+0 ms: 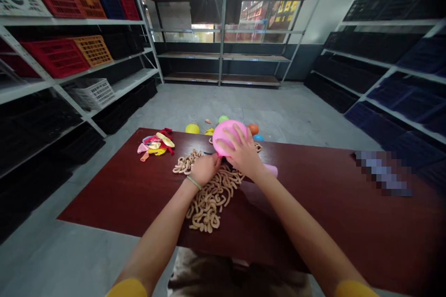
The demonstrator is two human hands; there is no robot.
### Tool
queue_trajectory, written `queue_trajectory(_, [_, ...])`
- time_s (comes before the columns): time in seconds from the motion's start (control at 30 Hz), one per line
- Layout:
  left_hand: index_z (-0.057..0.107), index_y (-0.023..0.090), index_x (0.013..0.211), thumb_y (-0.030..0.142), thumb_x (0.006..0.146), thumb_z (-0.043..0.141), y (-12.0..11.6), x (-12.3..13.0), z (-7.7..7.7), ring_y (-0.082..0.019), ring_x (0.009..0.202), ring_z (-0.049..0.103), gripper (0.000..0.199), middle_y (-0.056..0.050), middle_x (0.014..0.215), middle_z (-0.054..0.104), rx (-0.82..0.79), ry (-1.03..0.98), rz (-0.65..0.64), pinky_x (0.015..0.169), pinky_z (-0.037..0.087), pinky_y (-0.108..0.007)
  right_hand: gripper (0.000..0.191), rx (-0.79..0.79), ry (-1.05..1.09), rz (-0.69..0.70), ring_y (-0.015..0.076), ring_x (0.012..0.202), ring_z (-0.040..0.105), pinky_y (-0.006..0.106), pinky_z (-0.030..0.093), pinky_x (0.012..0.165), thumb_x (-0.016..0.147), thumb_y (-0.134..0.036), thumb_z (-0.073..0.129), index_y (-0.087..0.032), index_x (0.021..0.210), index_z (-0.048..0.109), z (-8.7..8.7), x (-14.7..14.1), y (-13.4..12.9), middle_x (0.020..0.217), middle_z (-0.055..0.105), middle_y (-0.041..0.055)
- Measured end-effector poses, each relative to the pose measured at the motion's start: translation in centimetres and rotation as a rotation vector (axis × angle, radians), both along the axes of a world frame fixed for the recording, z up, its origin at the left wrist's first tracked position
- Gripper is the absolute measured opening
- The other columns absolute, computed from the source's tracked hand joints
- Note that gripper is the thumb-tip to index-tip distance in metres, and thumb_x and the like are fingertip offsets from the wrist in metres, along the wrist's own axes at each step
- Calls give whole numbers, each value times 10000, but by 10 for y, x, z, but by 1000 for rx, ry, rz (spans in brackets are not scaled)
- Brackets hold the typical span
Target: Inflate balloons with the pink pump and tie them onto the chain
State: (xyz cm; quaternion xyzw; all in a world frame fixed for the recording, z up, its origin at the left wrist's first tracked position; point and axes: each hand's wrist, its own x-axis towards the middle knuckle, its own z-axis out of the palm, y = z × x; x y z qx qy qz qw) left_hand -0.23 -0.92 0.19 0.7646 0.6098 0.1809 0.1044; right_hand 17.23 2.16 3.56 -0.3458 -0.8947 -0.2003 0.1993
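Note:
A round pink inflated balloon (226, 137) sits at the middle of the table, with my right hand (243, 155) gripping it from above, fingers spread over its surface. My left hand (205, 170) is curled at the balloon's lower edge, beside a small dark object (208, 153); whatever it may pinch is hidden. Under my left wrist lies a heap of tan, curly cord-like strips (209, 199). A pink elongated piece (271, 170) shows beyond my right wrist. To the left lies a pile of limp, multicoloured balloons (155, 145).
The dark red wooden table (313, 204) has its far edge just beyond the balloons. Yellow (192, 128), green (223, 119), orange (253, 129) and blue (258, 138) inflated balloons lie past that edge. Metal shelves with plastic crates line both sides.

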Motion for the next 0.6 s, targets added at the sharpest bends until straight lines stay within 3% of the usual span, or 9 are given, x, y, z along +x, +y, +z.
queue_trajectory(0.1, [583,184,916,336,991,298,0,3,3,-216,741,630,332,-95,811,672,-41,-86,-31,723,450,-331,545,27,100,-50,392,1453,157,686,163,1122,881,-315,608,-329,1403,455,-8,7,5,1552,320,84])
queue_trajectory(0.23, [502,202,794,423,987,311,0,4,-1,-167,674,549,350,-37,725,578,-53,-508,-88,652,430,-289,559,80,169,-104,383,1457,155,688,142,1129,864,-342,635,-355,1391,447,-9,17,8,1544,326,73])
queue_trajectory(0.33, [440,206,769,516,958,353,0,5,-1,-109,505,405,374,27,617,439,-263,-950,-97,492,354,-244,557,82,209,-144,386,1459,149,693,129,1132,855,-341,648,-354,1377,452,-5,25,10,1545,321,71])
queue_trajectory(0.43, [419,203,775,531,912,461,0,7,5,-66,437,293,358,68,589,349,-499,-1284,-107,424,270,-206,538,87,235,-135,387,1459,148,702,113,1133,870,-347,629,-366,1376,445,-4,31,13,1540,328,64])
queue_trajectory(0.6, [517,169,826,464,845,603,2,4,8,-48,463,351,308,59,618,429,-563,-1406,-84,438,294,-176,522,110,273,-145,393,1457,151,719,99,1132,886,-342,610,-383,1374,431,-3,37,15,1523,347,55])
